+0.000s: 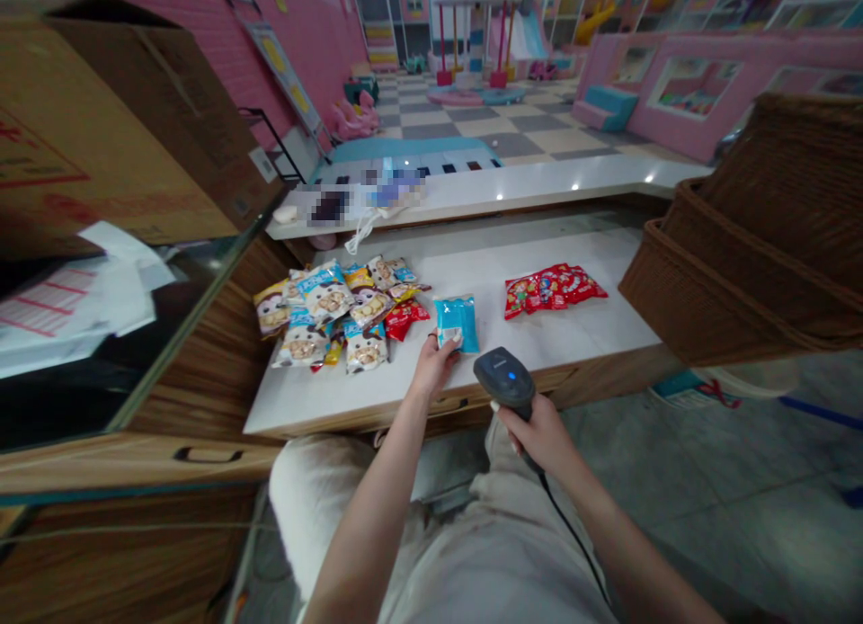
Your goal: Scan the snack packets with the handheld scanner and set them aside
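My left hand (pixel 431 368) pinches the lower corner of a light-blue snack packet (pixel 457 324), which rests on the white counter top (pixel 559 336). My right hand (pixel 539 435) grips a dark corded handheld barcode scanner (pixel 504 378), its head tilted forward with a small blue light showing. The scanner's head is just right of the blue packet, not touching it. A heap of several printed snack packets (pixel 330 314) lies left of my left hand. Several red snack packets (pixel 554 290) lie together to the right.
Stacked wicker baskets (pixel 748 246) overhang the counter's right side, and a large cardboard box (pixel 114 129) sits at left above a glass-topped wooden cabinet. A higher white ledge (pixel 485 188) runs behind the counter, holding blurred items. A pink play area lies beyond.
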`<state>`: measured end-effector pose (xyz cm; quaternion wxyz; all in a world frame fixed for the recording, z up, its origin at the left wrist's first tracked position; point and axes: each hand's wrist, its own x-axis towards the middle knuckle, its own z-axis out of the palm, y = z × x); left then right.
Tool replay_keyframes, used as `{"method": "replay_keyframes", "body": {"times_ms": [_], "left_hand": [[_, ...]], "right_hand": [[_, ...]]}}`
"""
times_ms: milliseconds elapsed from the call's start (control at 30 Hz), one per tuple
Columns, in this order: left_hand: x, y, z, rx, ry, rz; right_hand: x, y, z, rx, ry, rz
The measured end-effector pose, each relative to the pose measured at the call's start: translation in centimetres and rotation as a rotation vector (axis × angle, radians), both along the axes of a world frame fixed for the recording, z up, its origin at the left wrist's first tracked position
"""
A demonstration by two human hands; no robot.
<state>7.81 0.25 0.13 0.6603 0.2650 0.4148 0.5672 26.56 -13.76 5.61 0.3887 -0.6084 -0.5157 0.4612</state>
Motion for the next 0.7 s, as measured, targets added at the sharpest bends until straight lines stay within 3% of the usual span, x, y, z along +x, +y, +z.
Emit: {"method": "replay_keyframes", "body": {"times_ms": [700], "left_hand": [[-0.2,0.1,0.4,-0.068,-0.051,0.038]], "right_hand": [[-1.1,1.1,1.0,0.033,0.007,0.042]]}}
